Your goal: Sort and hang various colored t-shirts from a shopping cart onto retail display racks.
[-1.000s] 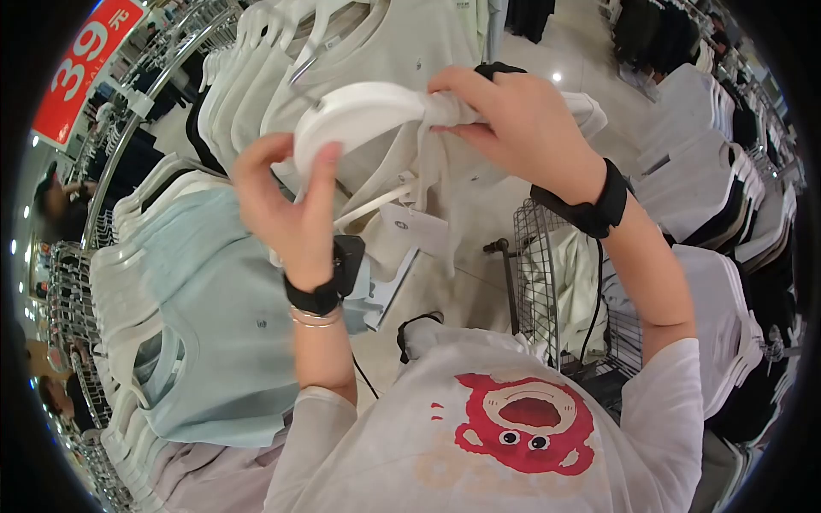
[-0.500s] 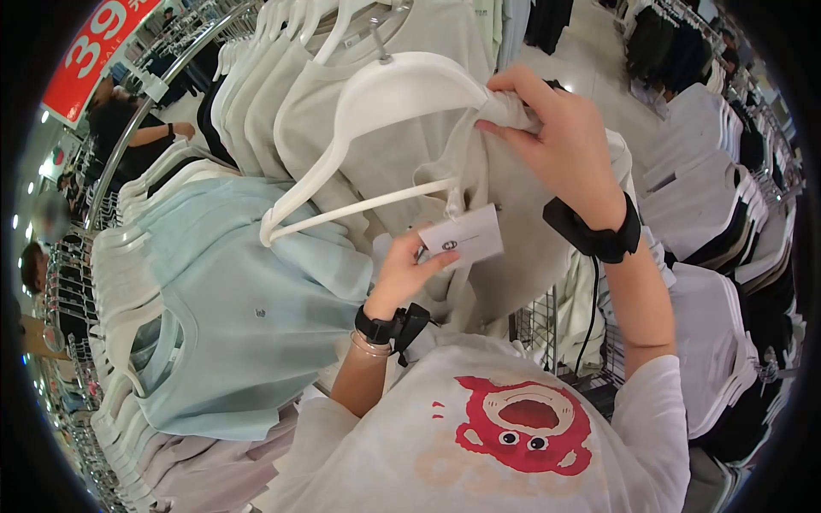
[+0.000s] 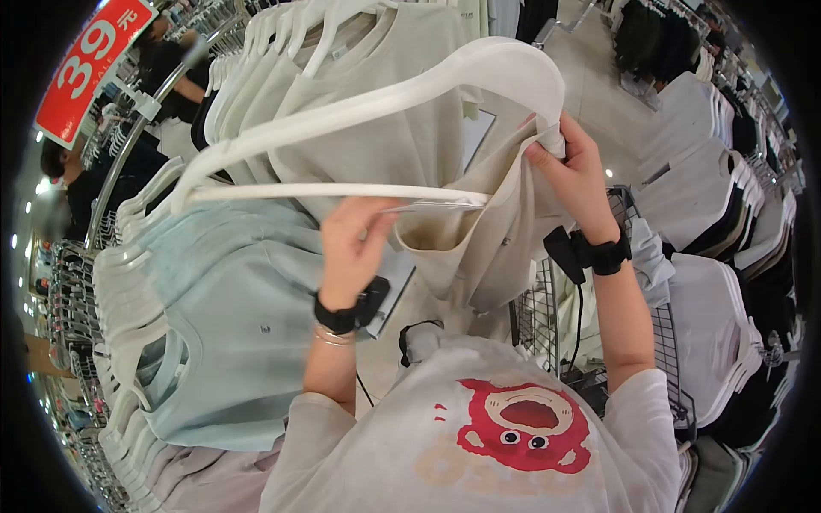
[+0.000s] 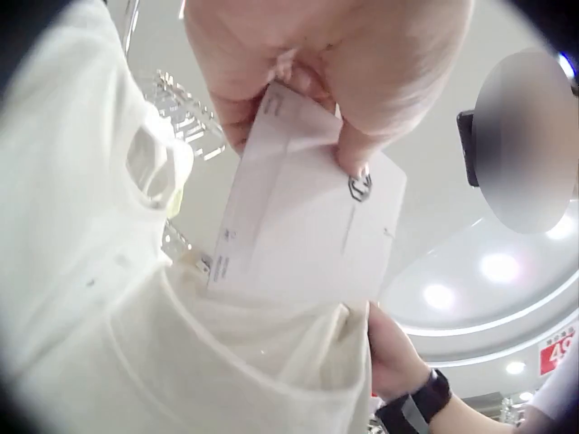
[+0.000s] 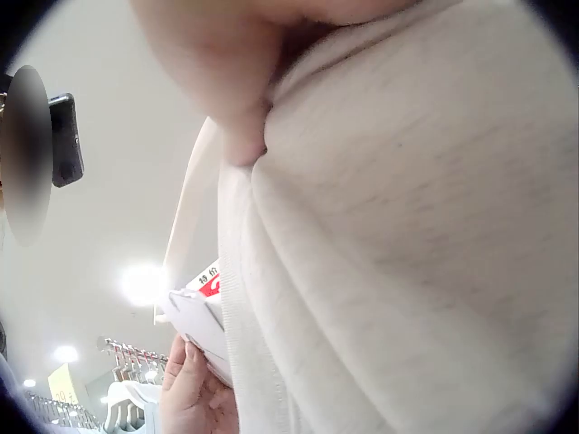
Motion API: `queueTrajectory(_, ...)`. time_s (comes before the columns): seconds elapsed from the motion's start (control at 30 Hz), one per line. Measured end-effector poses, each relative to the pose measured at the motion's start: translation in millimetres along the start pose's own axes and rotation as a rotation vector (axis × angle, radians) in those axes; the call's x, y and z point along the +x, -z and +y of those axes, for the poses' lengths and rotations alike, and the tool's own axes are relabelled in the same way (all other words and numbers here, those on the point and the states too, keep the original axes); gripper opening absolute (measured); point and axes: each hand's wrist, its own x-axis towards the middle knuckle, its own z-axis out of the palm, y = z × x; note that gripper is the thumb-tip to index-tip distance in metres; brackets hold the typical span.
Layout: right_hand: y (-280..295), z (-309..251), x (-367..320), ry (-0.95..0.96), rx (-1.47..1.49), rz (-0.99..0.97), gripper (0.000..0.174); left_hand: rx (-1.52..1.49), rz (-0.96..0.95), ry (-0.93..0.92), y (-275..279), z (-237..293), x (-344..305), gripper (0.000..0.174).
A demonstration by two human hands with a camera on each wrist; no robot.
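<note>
My left hand (image 3: 352, 244) pinches a white paper price tag (image 4: 303, 212) between thumb and fingers. Seen nearly edge-on from the head, the tag lies just below the bar of a white hanger (image 3: 393, 94). A beige shirt (image 5: 407, 235) hangs from the hanger's right end, its left end bare. There my right hand (image 3: 569, 175) grips the shirt's fabric, thumb in front, right at the hanger's arm. The left wrist view has the tag's printed face, with a round dark logo beside my thumb, over the shirt's neckline.
Beige shirts (image 3: 342, 128) hang on a rail ahead. Pale blue shirts (image 3: 248, 333) hang to the left, and white shirts (image 3: 701, 325) to the right. A wire cart (image 3: 534, 321) with clothes stands near my right side. A red sale sign (image 3: 90, 68) tops the rail.
My left hand let go of the hanger and took the tag, then moved up and left with it. The hanger swung round and rose closer, while my right hand lowered, still gripping the shirt.
</note>
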Motion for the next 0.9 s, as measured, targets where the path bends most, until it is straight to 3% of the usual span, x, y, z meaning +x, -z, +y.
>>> queueTrajectory(0.07,-3.0,-4.9,-2.8,0.004,0.029,0.027,0.021,-0.071,0.013,0.009,-26.1,0.8,-8.4,0.013)
queueTrajectory(0.1,-4.6,-7.4,-3.7,0.003,0.059,0.052,0.022,-0.104,-0.018,0.136,-39.0,4.6,-15.3,0.011)
queueTrajectory(0.23,-5.1,-17.2,-9.1,0.004,0.046,0.032,0.023,-0.214,-0.135,0.313,-78.0,3.9,-31.5,0.021)
queueTrajectory(0.3,-6.6,-22.6,-10.8,0.051,-0.033,0.043,0.023,-0.238,-0.124,0.290,-86.8,-5.4,-32.6,0.022)
queueTrajectory(0.4,-0.2,-19.5,-15.9,0.074,-0.095,0.071,0.023,0.194,-0.240,0.232,-81.0,-27.7,-35.5,0.026)
queueTrajectory(0.43,2.8,-16.7,-17.1,0.090,-0.077,0.080,0.023,0.215,-0.240,0.217,-73.4,-31.9,-33.0,0.026)
queueTrajectory(0.5,11.7,-9.6,-23.4,0.054,-0.181,0.090,0.023,0.438,-0.151,-0.074,-62.8,-36.6,-29.9,0.022)
queueTrajectory(0.53,16.1,-6.6,-27.7,0.061,-0.175,0.100,0.023,0.600,-0.251,0.023,-51.8,-32.6,-31.7,0.019)
queueTrajectory(0.6,24.6,-0.9,-36.8,-0.031,-0.350,0.091,0.028,0.672,-0.286,-0.003,-33.0,-29.0,-31.8,0.020)
queueTrajectory(0.63,29.3,1.7,-41.0,-0.026,-0.351,0.102,0.028,0.738,-0.318,-0.017,-24.5,-27.6,-30.3,0.021)
queueTrajectory(0.7,38.3,8.3,-50.3,0.075,-0.654,0.055,0.033,0.715,-0.289,-0.056,-4.9,-21.7,-25.7,0.022)
queueTrajectory(0.77,47.0,23.7,-60.8,0.073,-0.631,0.082,0.034,0.744,-0.332,0.036,12.0,-13.8,-21.4,0.016)
queueTrajectory(0.9,72.8,62.8,-75.3,0.057,-0.721,0.144,0.034,0.731,-0.301,-0.078,20.4,-11.5,-20.0,0.018)
